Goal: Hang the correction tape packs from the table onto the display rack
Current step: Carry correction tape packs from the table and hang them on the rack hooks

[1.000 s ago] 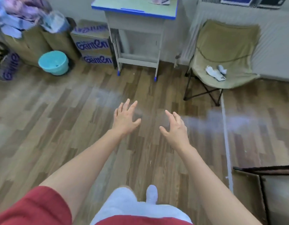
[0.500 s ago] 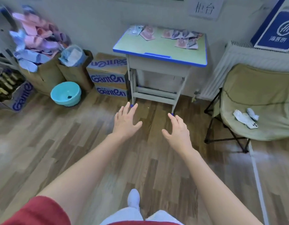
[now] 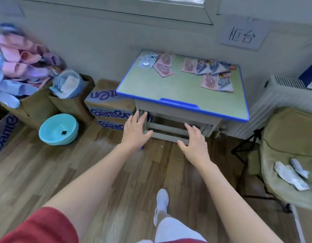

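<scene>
The left grip [image 3: 136,131] and right grip [image 3: 195,142] are spread open and empty, short of the counter [image 3: 169,88]. The packs [image 3: 213,74] lie overlapped along its far side, so a hasty grab could drag neighbours off the edge.

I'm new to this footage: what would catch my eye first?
The left hand and right hand reach forward, open and empty, toward a blue-edged table. Correction tape packs, pink and bluish, lie scattered along its far side. A turquoise basin sits on the floor to its left.
</scene>
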